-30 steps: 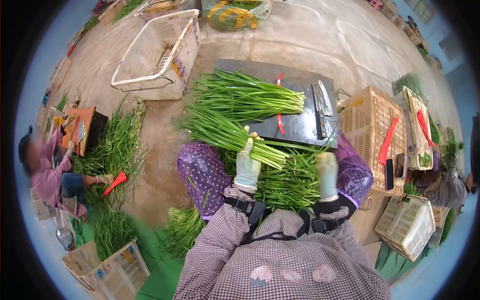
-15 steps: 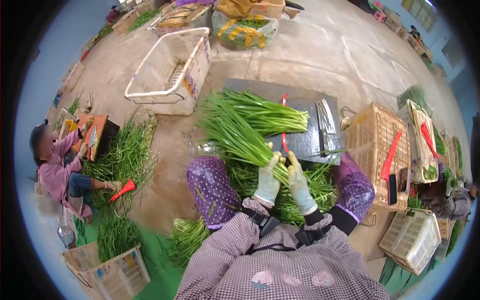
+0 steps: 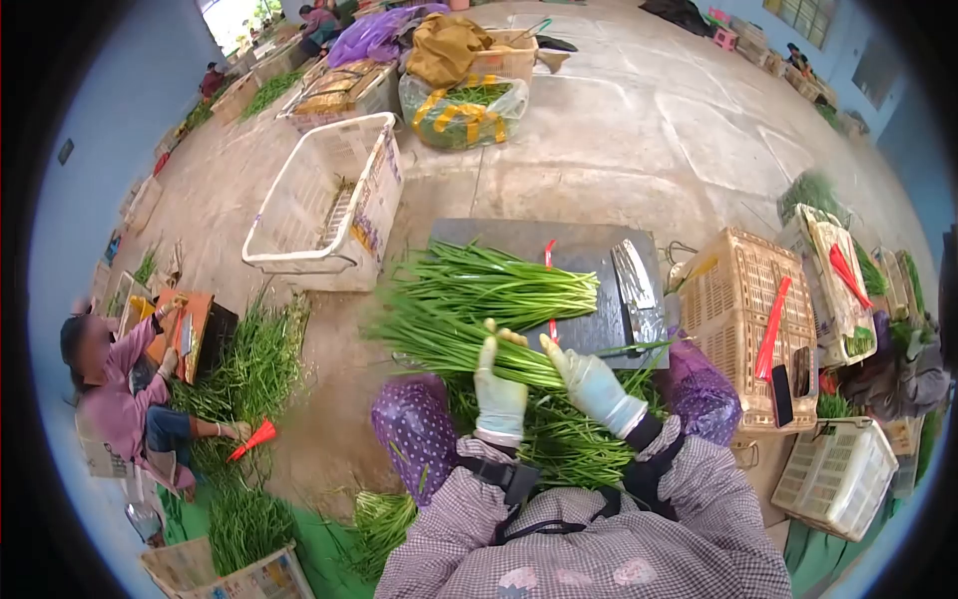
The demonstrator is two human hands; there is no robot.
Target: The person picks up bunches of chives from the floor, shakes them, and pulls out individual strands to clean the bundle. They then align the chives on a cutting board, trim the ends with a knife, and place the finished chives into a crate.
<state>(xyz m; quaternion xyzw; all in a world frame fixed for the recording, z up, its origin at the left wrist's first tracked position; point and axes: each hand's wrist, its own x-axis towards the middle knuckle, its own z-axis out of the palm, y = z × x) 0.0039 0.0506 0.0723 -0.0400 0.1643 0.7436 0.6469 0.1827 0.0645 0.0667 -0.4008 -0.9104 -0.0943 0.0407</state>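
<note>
My gloved left hand [image 3: 501, 389] grips a bunch of chives [image 3: 439, 344], its leafy tops reaching left, slightly blurred. At the pale stem ends, my gloved right hand [image 3: 599, 387] closes around the same bunch. A second chive pile [image 3: 499, 283] lies just beyond on a dark board [image 3: 599, 334]. Between that pile and the board runs a red tie strip [image 3: 551, 255], partly covered. To the right on the board rests a broad-bladed knife [image 3: 633, 278]. Loose chives [image 3: 574, 444] fill my lap below both hands.
A white crate [image 3: 374, 215] stands ahead left. At right, an upturned tan crate [image 3: 718, 329] carries red strips [image 3: 773, 329] and a phone [image 3: 781, 394]. A co-worker [image 3: 120, 369] sits at left beside heaped greens [image 3: 239, 359]. A filled plastic bag [image 3: 464, 115] lies farther ahead.
The held bunch has swung from slanting to nearly level, beside the pile on the board. My left hand has moved left, and the hands are farther apart. The view has tilted upward.
</note>
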